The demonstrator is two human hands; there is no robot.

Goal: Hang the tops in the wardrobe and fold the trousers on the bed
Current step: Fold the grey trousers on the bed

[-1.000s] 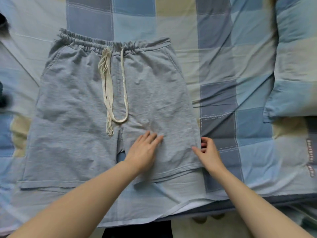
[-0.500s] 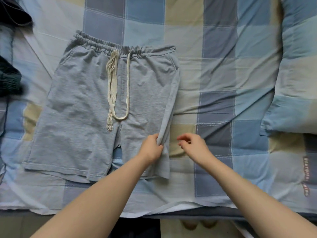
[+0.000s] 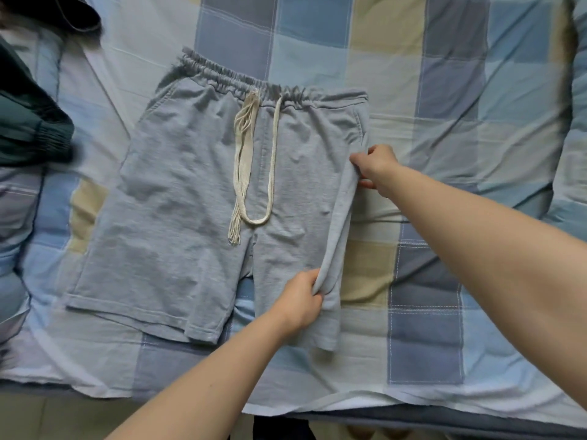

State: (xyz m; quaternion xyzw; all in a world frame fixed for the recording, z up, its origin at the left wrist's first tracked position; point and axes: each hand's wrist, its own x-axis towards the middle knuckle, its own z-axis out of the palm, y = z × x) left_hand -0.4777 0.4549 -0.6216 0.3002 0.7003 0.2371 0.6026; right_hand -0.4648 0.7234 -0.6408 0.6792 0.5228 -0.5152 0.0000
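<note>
Grey drawstring shorts [image 3: 178,201] lie flat on the checked bed cover [image 3: 444,90], waistband toward the far side, cream cord down the middle. Their right side edge is lifted into a raised fold. My left hand [image 3: 300,301] grips that fold low on the right leg, near the hem. My right hand [image 3: 374,165] pinches the same edge higher up, just below the waistband and pocket.
A dark green garment [image 3: 31,134] with an elastic cuff lies at the left edge of the bed. Another dark piece [image 3: 63,11] sits at the top left corner. A pillow [image 3: 575,147] bulges on the right. The bed's near edge [image 3: 413,417] runs along the bottom.
Both hands went from pressing flat on the right leg to gripping its side edge. My right hand has moved up toward the waistband, and the edge is lifted inward.
</note>
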